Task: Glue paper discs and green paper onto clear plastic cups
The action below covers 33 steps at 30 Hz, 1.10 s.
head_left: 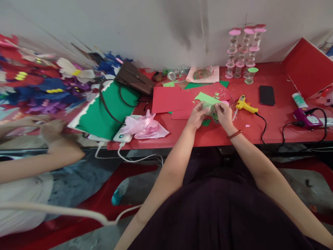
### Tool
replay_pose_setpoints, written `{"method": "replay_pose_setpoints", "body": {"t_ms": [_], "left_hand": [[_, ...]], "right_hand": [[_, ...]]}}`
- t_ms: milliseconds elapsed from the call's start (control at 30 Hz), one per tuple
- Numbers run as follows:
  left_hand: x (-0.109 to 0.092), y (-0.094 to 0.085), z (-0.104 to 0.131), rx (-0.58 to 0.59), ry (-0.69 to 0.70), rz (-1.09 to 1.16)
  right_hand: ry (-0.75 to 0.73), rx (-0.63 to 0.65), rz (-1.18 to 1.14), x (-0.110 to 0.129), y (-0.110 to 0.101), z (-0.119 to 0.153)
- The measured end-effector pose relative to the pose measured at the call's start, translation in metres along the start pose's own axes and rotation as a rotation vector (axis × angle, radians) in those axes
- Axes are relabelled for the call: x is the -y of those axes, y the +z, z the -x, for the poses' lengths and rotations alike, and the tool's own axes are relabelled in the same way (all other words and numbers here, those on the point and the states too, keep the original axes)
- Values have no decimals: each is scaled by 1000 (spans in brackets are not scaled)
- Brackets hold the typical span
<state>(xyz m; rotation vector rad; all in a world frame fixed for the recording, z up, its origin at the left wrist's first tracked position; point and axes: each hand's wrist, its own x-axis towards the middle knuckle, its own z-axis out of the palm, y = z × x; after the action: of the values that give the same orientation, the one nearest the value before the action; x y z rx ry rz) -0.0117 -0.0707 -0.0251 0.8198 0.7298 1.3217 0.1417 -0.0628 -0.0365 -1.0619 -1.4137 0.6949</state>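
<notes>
My left hand (pixel 197 115) is closed around a small clear plastic cup (pixel 207 108) with a greenish tint, over the near part of the red table. Right beside it, my right hand (pixel 224 114) has its fingers pinched at the cup's other side; what exactly lies between those fingertips is partly hidden. Light green paper (pixel 206 98) lies just beyond both hands. A yellow glue gun (pixel 246 105) rests to the right of my right hand, its nozzle toward me. Red paper sheets (pixel 166 99) spread out left of my left hand.
Stacked clear cups with pink discs (pixel 234 48) stand at the back. A black phone (pixel 266 95) and a purple power adapter (pixel 308 119) lie right, with cables. A brown bag (pixel 136 78), pink plastic (pixel 147 125) and a co-worker's arm (pixel 56 147) are left.
</notes>
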Motion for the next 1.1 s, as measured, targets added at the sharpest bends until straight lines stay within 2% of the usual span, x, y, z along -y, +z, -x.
{"method": "replay_pose_setpoints", "body": {"t_ms": [133, 333, 433, 700, 900, 1100], "left_hand": [[-3, -4, -1, -23, -6, 93], [-5, -5, -2, -62, -45, 119], [-3, -5, -3, -84, -79, 92], [-2, -8, 1, 32, -52, 34], [-3, -3, 0, -7, -52, 8], [-5, -2, 0, 8, -59, 64]], "right_hand": [[31, -44, -18, 0, -1, 0], [11, 85, -103, 4, 0, 1], [26, 97, -107, 4, 1, 0], [92, 96, -179, -2, 1, -3], [109, 84, -204, 0, 1, -2], [16, 98, -161, 3, 0, -1]]}}
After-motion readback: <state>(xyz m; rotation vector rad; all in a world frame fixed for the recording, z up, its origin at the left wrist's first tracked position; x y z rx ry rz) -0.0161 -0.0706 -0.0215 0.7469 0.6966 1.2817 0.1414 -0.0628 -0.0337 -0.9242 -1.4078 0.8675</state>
